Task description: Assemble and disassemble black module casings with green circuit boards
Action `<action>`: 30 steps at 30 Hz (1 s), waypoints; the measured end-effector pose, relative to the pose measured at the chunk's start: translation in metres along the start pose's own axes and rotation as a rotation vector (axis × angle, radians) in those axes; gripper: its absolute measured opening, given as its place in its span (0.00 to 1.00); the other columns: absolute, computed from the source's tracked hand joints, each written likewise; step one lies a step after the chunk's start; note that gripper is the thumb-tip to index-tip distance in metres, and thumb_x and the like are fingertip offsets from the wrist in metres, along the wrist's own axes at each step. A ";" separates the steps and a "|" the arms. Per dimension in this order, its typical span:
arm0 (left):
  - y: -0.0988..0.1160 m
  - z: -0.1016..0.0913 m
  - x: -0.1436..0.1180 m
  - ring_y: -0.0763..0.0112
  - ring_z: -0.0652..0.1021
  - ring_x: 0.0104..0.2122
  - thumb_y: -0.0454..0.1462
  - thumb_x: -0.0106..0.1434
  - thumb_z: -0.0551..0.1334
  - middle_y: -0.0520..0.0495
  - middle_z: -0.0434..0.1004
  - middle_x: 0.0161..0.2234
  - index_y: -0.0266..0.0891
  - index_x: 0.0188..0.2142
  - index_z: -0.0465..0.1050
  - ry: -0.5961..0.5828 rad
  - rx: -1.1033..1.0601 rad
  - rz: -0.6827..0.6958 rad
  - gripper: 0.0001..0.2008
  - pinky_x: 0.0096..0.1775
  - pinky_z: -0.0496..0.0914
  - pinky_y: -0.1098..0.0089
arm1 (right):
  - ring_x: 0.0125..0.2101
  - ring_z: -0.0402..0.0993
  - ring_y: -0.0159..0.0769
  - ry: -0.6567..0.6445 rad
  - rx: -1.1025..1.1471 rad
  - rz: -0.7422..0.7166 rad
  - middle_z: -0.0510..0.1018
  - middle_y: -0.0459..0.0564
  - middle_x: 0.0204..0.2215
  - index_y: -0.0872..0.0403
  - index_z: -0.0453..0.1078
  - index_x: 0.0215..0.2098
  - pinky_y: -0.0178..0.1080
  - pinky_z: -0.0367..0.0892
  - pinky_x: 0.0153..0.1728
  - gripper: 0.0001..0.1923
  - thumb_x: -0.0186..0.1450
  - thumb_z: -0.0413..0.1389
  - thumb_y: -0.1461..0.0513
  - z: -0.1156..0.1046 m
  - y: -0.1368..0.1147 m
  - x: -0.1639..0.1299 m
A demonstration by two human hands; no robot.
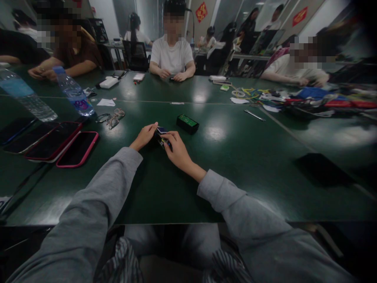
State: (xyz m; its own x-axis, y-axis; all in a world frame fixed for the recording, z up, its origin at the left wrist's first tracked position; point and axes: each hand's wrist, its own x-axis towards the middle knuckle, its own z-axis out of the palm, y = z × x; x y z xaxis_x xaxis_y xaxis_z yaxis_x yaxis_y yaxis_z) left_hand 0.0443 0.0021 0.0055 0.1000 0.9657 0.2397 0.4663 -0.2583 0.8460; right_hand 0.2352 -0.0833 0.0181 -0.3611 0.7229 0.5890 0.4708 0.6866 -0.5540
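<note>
Head view: both my arms reach forward in grey sleeves over the dark green table [241,165], and my hands meet near its middle. My left hand [144,136] pinches the left side of a small stack of cards [161,131] between thumb and fingertips. My right hand [178,151] grips the same stack from the right, its fingers curled over the near edge. So the cards sit directly between my two hands, held by both, low over the tabletop; I cannot tell whether the bottom of the stack touches the table.

Just beyond my right hand, a little to the right, lies a green and black card box [187,123], apart from the cards. To my left are folded eyeglasses [113,117], then a plastic water bottle [73,92] with a blue cap. Nearer the left edge, several phones lie in a row, the closest a pink-cased phone [77,149]. Straight across the table a person in a white T-shirt [171,55] sits with both hands on the table. On the far right lies a clutter of coloured items too blurred to name.
</note>
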 end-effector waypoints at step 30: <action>-0.003 -0.001 0.001 0.67 0.75 0.32 0.56 0.68 0.48 0.46 0.78 0.31 0.37 0.42 0.78 -0.048 0.150 0.033 0.29 0.38 0.67 0.67 | 0.45 0.75 0.41 0.187 0.167 0.332 0.77 0.54 0.43 0.52 0.65 0.47 0.46 0.69 0.49 0.12 0.65 0.54 0.59 0.000 0.019 0.006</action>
State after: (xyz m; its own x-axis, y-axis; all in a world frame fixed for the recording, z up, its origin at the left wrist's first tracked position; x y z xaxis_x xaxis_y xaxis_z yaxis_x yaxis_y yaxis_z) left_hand 0.0423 0.0034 0.0036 0.1572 0.9579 0.2401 0.5877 -0.2861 0.7568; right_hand 0.2418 -0.0662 0.0111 -0.0518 0.8915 0.4501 0.3944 0.4323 -0.8109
